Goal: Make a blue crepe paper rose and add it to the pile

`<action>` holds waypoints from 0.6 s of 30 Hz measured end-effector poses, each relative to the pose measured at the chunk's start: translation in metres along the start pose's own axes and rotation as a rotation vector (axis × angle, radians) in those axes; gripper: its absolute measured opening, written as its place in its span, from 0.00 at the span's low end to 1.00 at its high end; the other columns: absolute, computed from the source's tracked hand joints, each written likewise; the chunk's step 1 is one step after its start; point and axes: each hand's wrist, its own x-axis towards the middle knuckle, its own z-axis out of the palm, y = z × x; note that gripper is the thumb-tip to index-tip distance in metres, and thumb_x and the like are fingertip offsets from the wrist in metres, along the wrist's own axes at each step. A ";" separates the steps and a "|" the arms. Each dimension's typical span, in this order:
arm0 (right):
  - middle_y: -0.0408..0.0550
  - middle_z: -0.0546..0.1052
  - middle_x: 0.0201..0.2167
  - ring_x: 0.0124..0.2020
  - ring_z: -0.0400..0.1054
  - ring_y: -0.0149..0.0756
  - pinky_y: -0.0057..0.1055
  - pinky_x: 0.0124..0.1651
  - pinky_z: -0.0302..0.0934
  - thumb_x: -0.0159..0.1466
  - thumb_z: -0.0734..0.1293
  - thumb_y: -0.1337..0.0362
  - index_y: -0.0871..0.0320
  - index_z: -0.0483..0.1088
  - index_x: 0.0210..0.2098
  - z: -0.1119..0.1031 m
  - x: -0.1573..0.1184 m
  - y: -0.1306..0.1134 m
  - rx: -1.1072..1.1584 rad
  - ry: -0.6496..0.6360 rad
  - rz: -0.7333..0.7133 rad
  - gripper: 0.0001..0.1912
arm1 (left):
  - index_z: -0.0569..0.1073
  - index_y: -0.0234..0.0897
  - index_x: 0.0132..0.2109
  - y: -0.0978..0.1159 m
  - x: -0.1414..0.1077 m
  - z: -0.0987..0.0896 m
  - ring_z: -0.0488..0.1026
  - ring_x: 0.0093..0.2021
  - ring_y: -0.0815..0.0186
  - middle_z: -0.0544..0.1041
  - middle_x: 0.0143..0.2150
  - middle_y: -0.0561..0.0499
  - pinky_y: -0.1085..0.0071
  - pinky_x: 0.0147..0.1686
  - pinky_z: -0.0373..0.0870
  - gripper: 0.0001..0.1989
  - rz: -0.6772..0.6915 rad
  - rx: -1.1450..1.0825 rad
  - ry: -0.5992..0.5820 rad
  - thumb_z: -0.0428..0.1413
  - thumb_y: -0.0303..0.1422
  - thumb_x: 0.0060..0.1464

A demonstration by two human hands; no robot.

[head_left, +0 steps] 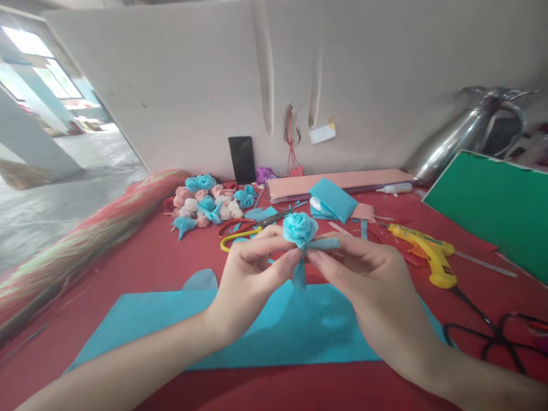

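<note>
A blue crepe paper rose [299, 228] is held upright between my two hands, its twisted base hanging below the bloom. My left hand [257, 262] pinches the base from the left with thumb and fingers. From the other side, my right hand [363, 268] grips a narrow blue paper strip [324, 244] at the rose's base. Beneath both hands a wide blue paper sheet [299, 337] lies flat on the red table. Scissors [242, 237] with yellow and red handles lie just behind my left hand.
Several finished paper roses [208, 202] are heaped at the back left. A yellow glue gun [428, 251] with a black cord lies right. Behind are folded blue paper [334, 200], a phone [242, 160], a metal jug [466, 134], a green board [492, 211] and a small white bottle [396, 188].
</note>
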 end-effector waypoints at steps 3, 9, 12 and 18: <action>0.39 0.73 0.21 0.25 0.65 0.27 0.21 0.25 0.59 0.57 0.67 0.65 0.48 0.78 0.31 0.001 -0.002 0.000 0.005 0.005 -0.037 0.07 | 0.81 0.51 0.33 0.003 0.000 0.002 0.70 0.34 0.71 0.77 0.34 0.56 0.79 0.31 0.70 0.07 0.013 0.043 0.009 0.59 0.31 0.52; 0.37 0.73 0.20 0.23 0.63 0.25 0.21 0.23 0.57 0.57 0.66 0.67 0.49 0.77 0.27 0.002 -0.003 -0.003 -0.017 0.016 -0.092 0.08 | 0.81 0.46 0.27 0.008 -0.001 0.004 0.73 0.37 0.66 0.78 0.35 0.54 0.77 0.28 0.70 0.05 -0.010 0.034 -0.017 0.62 0.30 0.48; 0.38 0.73 0.22 0.25 0.64 0.26 0.21 0.25 0.59 0.57 0.67 0.67 0.52 0.74 0.24 0.002 -0.002 -0.003 -0.049 0.029 -0.146 0.07 | 0.81 0.48 0.30 0.007 -0.002 0.003 0.73 0.40 0.66 0.78 0.33 0.56 0.76 0.34 0.71 0.05 -0.022 -0.016 -0.008 0.61 0.31 0.50; 0.37 0.73 0.23 0.25 0.64 0.24 0.19 0.26 0.60 0.56 0.67 0.71 0.52 0.74 0.26 0.003 -0.003 -0.001 -0.103 0.092 -0.301 0.07 | 0.81 0.50 0.34 0.003 -0.002 0.004 0.73 0.38 0.69 0.79 0.34 0.58 0.77 0.42 0.69 0.05 -0.076 -0.116 0.024 0.61 0.33 0.51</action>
